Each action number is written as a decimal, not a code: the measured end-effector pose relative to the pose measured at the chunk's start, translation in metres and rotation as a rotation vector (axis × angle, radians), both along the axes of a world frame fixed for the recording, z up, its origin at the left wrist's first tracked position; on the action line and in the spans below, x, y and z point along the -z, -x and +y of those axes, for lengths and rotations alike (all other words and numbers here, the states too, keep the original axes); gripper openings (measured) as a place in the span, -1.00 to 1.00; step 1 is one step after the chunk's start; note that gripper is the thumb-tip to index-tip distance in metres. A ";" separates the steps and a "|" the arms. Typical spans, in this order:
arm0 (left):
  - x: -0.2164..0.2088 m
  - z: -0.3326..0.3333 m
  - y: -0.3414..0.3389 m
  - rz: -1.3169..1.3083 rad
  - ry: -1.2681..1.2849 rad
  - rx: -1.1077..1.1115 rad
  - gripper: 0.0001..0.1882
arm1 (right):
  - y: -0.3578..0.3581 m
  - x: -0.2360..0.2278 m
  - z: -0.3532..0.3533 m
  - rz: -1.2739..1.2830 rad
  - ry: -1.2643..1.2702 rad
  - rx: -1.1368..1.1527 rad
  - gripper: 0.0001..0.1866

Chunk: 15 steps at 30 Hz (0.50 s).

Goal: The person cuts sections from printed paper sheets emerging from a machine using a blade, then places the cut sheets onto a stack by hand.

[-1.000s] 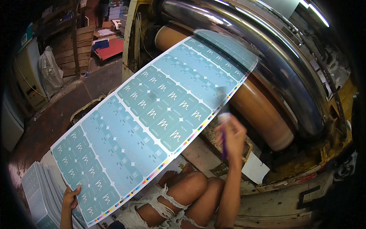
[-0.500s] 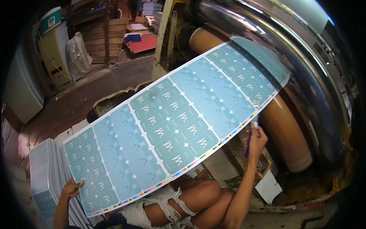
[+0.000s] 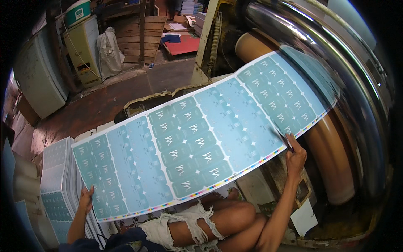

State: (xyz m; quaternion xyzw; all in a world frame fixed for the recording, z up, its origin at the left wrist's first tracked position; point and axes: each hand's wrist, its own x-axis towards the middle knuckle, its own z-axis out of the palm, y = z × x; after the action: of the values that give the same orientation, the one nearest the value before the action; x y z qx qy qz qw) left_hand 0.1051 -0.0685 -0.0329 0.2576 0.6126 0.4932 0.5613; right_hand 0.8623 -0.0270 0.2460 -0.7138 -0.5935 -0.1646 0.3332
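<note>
Pinches the left end of a long, thin teal-and-blue paper sheet (image 3: 189, 150) between thumb and fingers of the left grip (image 3: 86, 199), lower left of the frame. Closes the right grip (image 3: 296, 157) around a slim, blurred tool (image 3: 290, 147) by the sheet's lower edge, right of centre. Holds the paper sheet across centre, gently bowed, reaching a glossy metal roller (image 3: 300, 40) at upper right.

Two hands (image 3: 87, 198) (image 3: 296, 158), one long printed strip (image 3: 191, 155), one brown roller (image 3: 327, 157), one teal cooler (image 3: 78, 13), two knees (image 3: 240, 208).
</note>
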 end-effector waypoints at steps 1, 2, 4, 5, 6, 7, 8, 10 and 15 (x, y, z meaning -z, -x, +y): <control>-0.002 0.006 0.013 0.007 -0.002 -0.004 -0.72 | -0.001 0.004 -0.001 0.022 0.031 -0.004 -0.29; -0.011 0.015 0.021 0.010 -0.040 0.049 -0.71 | 0.001 0.005 -0.001 0.020 0.036 -0.039 -0.30; -0.019 0.031 0.047 0.022 -0.084 0.092 -0.69 | 0.018 0.001 0.005 -0.035 0.017 -0.052 -0.34; -0.016 0.039 0.066 0.187 -0.059 0.065 -0.68 | 0.027 -0.006 0.008 -0.096 0.001 -0.046 -0.35; -0.006 0.036 0.084 0.270 -0.035 0.072 -0.68 | 0.029 -0.006 0.006 -0.073 0.034 -0.062 -0.35; 0.002 0.033 0.103 0.353 -0.008 0.079 -0.68 | 0.031 -0.011 0.004 0.070 0.119 -0.035 -0.34; 0.007 0.034 0.115 0.339 -0.036 0.109 -0.69 | 0.034 -0.018 0.002 0.211 0.200 -0.011 -0.34; -0.004 0.042 0.107 0.344 0.023 0.083 -0.70 | 0.059 -0.047 -0.005 0.235 0.301 0.113 -0.37; 0.002 0.057 0.080 0.294 0.048 0.064 -0.70 | 0.079 -0.052 -0.018 0.203 0.274 -0.025 -0.43</control>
State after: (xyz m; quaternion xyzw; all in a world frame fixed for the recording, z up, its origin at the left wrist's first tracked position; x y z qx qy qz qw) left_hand 0.0253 -0.0119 -0.0345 0.3330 0.6912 0.4173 0.4870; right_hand 0.7831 -0.0453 0.2977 -0.7580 -0.5827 -0.0050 0.2929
